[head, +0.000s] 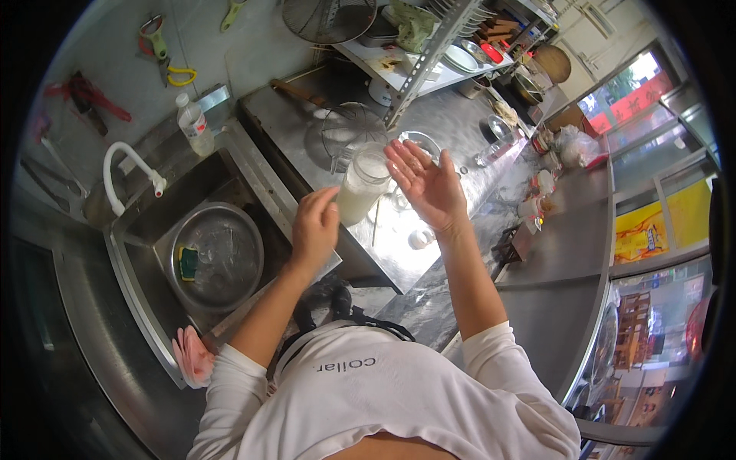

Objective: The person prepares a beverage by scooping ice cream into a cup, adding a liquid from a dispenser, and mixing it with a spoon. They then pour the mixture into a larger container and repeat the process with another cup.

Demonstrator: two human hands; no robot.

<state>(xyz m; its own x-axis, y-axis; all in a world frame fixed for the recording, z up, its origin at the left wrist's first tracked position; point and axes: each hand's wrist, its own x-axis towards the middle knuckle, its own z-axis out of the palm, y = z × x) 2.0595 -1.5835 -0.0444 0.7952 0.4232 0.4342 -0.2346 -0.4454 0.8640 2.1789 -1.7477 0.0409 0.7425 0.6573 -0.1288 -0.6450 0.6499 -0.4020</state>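
A wide-mouthed clear jar [363,192] of cloudy, pale liquid is before me, near the edge of the steel counter [402,270]. My left hand [313,230] is at its left side, fingers curled and fingertips partly hidden; whether they grip the jar is unclear. My right hand [428,187] is spread palm up on the other side, holding nothing. Its fingers look wet, and the fingertips are close to the jar's rim. A small round clear item [421,238] sits on the counter below that hand. Behind the jar lies a wire strainer [353,129].
The sink [132,247] at left has a white faucet [123,158] and a metal basin [253,282] with a green-yellow sponge [187,264]. Pink rubber gloves [194,356] hang on its rim. A plastic bottle [195,126] stands behind. A shelf post [428,63] rises from the counter.
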